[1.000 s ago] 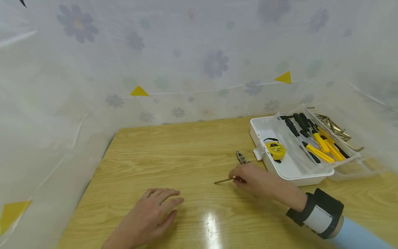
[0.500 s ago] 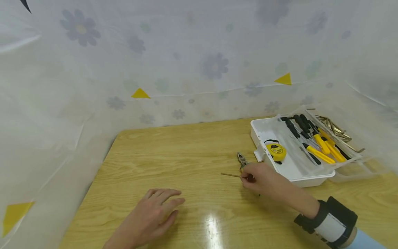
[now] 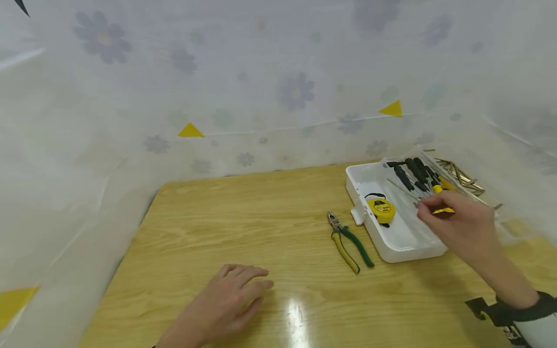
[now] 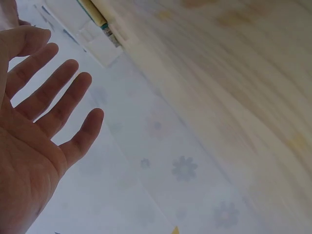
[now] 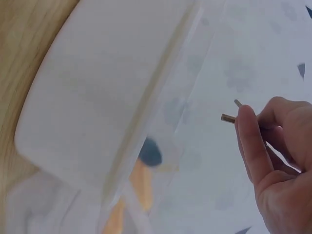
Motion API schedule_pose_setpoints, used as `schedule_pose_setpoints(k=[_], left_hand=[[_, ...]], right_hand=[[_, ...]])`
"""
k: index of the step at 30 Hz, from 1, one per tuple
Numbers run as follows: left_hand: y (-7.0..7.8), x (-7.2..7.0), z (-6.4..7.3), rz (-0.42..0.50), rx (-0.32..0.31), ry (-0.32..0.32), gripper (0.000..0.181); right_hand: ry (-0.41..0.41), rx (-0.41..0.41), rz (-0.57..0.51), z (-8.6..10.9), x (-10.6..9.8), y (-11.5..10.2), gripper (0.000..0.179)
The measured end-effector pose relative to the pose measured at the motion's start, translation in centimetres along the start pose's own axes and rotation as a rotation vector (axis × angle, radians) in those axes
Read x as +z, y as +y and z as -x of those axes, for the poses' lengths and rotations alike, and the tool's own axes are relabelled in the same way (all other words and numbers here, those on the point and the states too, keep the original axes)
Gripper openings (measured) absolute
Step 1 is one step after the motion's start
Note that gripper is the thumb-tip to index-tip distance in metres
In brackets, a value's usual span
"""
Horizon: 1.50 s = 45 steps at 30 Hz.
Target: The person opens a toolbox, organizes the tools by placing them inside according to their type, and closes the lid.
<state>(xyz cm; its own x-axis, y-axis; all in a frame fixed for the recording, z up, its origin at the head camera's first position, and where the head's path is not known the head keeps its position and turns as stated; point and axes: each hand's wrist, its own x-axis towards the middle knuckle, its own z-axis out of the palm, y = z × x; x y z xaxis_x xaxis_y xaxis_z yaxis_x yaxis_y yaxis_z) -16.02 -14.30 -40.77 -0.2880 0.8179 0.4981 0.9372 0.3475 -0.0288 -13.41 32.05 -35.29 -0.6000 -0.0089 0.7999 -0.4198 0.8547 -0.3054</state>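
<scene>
My right hand point(image 3: 467, 229) pinches a thin brass-coloured hex key point(image 3: 402, 188) over the white toolbox point(image 3: 409, 255). In the right wrist view, two ends of the hex key point(image 5: 227, 118) poke out past the fingertips; the rest is hidden in the hand. My left hand point(image 3: 224, 302) is low over the table's front part, fingers loosely spread and holding nothing. Its palm and bare fingers show in the left wrist view. Combination pliers point(image 3: 335, 224) with one yellow and one green handle lie on the table between the hands, left of the toolbox.
A yellow tape measure point(image 3: 383, 211) lies in the toolbox's left part. Black-handled screwdrivers point(image 3: 403, 177) fill a clear tray on its right, with more brass hex keys point(image 3: 461, 179) beyond. Flowered plastic sheeting point(image 3: 261, 96) surrounds the wooden table point(image 3: 243, 217).
My right hand has carried the hex key rightward and up, from beside the pliers to over the toolbox, uncovering the pliers' handles. My left hand stays almost where it was.
</scene>
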Motion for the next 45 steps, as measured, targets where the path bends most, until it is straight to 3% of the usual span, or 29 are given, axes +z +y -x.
schedule_pose_setpoints(k=[5, 9, 11, 13, 19, 24, 27, 28, 32, 35, 38, 40, 41, 45], left_hand=[[0.5, 0.3, -0.1, 0.019, 0.009, -0.020, 0.035], [1.1, 0.5, -0.2, 0.029, 0.001, -0.057, 0.031], [1.3, 0.6, -0.3, 0.035, 0.002, -0.067, 0.030], [1.5, 0.7, -0.5, 0.047, 0.012, -0.064, 0.028], [2.0, 0.9, -0.9, 0.060, 0.032, -0.067, 0.023], [2.4, 0.9, -0.9, 0.069, 0.000, -0.091, 0.023], [2.4, 0.9, -0.7, 0.080, -0.006, -0.079, 0.023], [2.3, 0.8, -0.7, 0.076, 0.003, -0.068, 0.024], [1.6, 0.4, -0.5, 0.054, 0.001, -0.047, 0.031], [0.7, -0.1, 0.0, 0.001, -0.037, -0.040, 0.036], [-0.4, -0.6, 0.8, -0.066, -0.090, -0.034, 0.038], [-1.3, -0.9, 1.6, -0.083, -0.132, -0.028, 0.039], [-1.7, -1.1, 2.0, -0.087, -0.158, -0.029, 0.040], [-3.7, -1.9, 3.6, -0.089, -0.269, -0.033, 0.038]], right_hand=[[0.038, 0.207, 0.183, 0.4, -3.4, 2.1, 0.008], [0.047, 0.347, 0.238, 0.9, -4.9, 3.9, 0.013], [0.049, 0.399, 0.245, 1.1, -5.3, 4.7, 0.014], [0.051, 0.387, 0.236, 1.2, -5.7, 5.5, 0.013], [-0.107, 0.447, 0.313, 1.5, -6.0, 6.2, 0.014], [-0.256, 0.466, 0.412, 0.8, -6.2, 6.1, 0.025], [-0.251, 0.435, 0.450, 0.6, -6.1, 5.6, 0.035], [-0.216, 0.391, 0.442, 0.6, -5.8, 5.3, 0.034], [-0.042, 0.127, 0.325, 0.5, -3.3, 2.8, 0.027], [-0.016, -0.078, 0.181, 0.5, 0.0, 0.3, 0.029], [-0.086, -0.225, 0.090, 0.9, 3.8, -2.5, 0.045], [-0.166, -0.274, 0.066, 1.4, 5.9, -4.5, 0.055], [-0.211, -0.285, 0.067, 1.6, 6.8, -5.4, 0.050], [-0.507, -0.183, 0.132, 2.0, 8.8, -8.2, 0.033]])
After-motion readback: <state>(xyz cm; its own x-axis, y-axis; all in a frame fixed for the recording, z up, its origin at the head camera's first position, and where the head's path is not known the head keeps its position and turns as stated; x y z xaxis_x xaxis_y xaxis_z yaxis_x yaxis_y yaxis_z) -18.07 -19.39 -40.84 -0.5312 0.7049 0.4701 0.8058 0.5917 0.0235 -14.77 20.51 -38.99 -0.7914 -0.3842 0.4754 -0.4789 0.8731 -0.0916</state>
